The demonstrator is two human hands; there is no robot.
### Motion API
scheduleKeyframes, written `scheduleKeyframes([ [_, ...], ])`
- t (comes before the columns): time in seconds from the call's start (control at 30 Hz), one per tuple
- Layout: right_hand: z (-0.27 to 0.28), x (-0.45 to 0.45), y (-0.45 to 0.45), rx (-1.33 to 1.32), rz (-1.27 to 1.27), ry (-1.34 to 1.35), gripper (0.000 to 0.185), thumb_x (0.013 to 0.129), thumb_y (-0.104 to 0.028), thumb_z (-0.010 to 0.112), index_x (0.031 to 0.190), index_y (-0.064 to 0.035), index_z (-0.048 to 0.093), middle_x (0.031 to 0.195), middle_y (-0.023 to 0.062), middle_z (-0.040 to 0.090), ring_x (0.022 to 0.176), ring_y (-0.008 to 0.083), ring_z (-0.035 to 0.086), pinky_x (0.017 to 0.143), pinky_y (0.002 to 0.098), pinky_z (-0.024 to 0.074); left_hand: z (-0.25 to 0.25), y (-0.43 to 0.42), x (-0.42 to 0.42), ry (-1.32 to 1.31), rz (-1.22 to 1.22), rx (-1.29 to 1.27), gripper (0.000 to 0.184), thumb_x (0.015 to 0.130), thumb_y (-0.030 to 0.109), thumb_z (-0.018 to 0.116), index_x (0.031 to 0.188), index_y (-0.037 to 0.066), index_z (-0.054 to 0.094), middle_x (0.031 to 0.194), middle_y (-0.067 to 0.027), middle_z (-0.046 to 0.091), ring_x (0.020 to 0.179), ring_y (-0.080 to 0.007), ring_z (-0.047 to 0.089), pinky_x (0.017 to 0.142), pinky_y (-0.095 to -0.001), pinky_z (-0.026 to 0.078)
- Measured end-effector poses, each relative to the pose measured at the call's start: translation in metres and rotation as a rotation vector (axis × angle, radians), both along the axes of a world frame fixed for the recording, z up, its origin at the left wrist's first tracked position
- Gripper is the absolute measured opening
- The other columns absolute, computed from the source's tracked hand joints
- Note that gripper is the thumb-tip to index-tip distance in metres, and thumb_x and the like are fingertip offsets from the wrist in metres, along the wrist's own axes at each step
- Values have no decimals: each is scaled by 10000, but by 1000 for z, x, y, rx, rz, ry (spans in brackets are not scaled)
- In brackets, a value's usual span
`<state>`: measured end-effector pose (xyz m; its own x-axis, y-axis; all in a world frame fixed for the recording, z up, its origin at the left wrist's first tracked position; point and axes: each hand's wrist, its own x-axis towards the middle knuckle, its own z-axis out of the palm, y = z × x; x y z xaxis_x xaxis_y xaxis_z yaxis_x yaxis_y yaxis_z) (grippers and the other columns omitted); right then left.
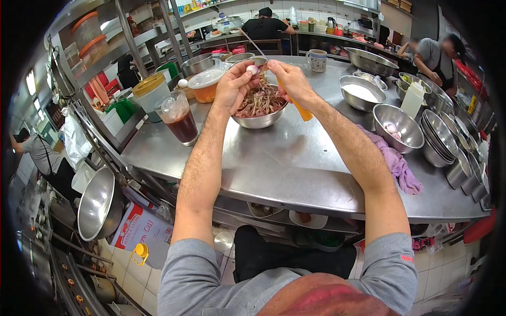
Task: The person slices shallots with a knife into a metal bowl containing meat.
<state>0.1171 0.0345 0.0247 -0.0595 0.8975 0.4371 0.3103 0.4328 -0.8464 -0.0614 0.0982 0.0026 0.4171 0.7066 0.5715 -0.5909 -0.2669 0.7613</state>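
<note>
My left hand [235, 84] pinches a small pinkish-white bulb [253, 69], perhaps a shallot or garlic clove. My right hand [290, 81] is wrapped round a knife with a yellow-orange handle [301, 109], whose end sticks out below the palm; its blade is hard to make out near the fingertips. Both hands are close together above a metal bowl [259, 122]. Brownish and reddish peelings [261, 102] fill that bowl. Several pinkish bulbs [392, 129] lie in another metal bowl [400, 141] to the right.
The steel table [274, 174] carries a purple cloth [392, 163], a bowl of white powder [361, 97], a mug [317, 61], a squeeze bottle [412, 99] and stacked bowls at right. A bagged dark-red container [181, 124] and tubs stand left. Other people work at the back, right and left.
</note>
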Motion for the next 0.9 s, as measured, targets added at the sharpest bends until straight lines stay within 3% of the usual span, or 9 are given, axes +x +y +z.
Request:
scheduleKeyframes([
  [0.13,1,1,-1,19,-11,-25,417,909,-440,478,1163,-135,605,525,6,487,400,74,461,363,248,369,2,-3,0,-43,-79,-44,292,873,78,592,1151,10,533,1074,-85,590,937,-154,579,839,-298,491],
  [0.2,2,2,-2,15,45,-37,477,898,-454,491,1241,-127,543,547,11,501,405,73,454,366,246,368,1,-3,2,-30,-9,-6,287,871,84,602,1143,17,541,1055,-74,598,910,-144,585,812,-287,498],
  [0.33,3,-1,-9,33,66,9,592,878,-471,516,1335,-104,433,576,10,504,426,64,452,365,240,364,0,1,0,1,68,-18,260,894,64,554,1148,9,546,1077,-91,592,979,-172,580,831,-313,508],
  [0.4,5,-1,-14,-12,141,-84,704,860,-490,538,1390,-76,331,763,79,591,552,92,510,470,258,438,-1,2,3,-65,51,9,226,890,62,559,1109,6,565,1062,-96,602,952,-177,595,818,-312,516],
  [0.43,3,-3,-14,-13,140,-83,704,860,-490,538,1390,-76,331,763,79,591,552,92,510,470,258,438,-2,2,3,-64,50,8,226,890,62,559,1109,6,565,1062,-96,602,952,-177,595,818,-312,516],
  [0.53,-3,-7,-10,27,121,-141,686,869,-485,531,1382,-68,348,1047,141,607,823,171,591,707,313,491,0,-2,3,-112,41,-12,182,864,75,603,1034,12,589,992,-82,632,897,-171,615,781,-303,533],
  [0.6,-5,-6,-9,111,107,-174,640,879,-478,518,1362,-80,383,1261,135,525,1066,241,549,903,357,427,1,-5,4,-86,70,-9,176,864,71,600,1027,7,591,1001,-93,632,887,-181,619,774,-315,536],
  [0.7,-7,-7,-6,191,125,-175,567,889,-464,507,1322,-103,446,1231,141,551,1132,264,526,940,363,406,2,-6,4,-93,71,-8,168,864,65,597,1020,3,594,996,-99,633,885,-188,619,767,-316,538],
  [0.9,-3,-5,-6,254,101,-257,505,890,-450,510,1271,-118,507,1143,143,603,1076,250,561,913,343,426,5,-7,4,-76,103,2,158,866,55,593,999,-29,590,967,-105,632,859,-190,624,737,-309,538],
])
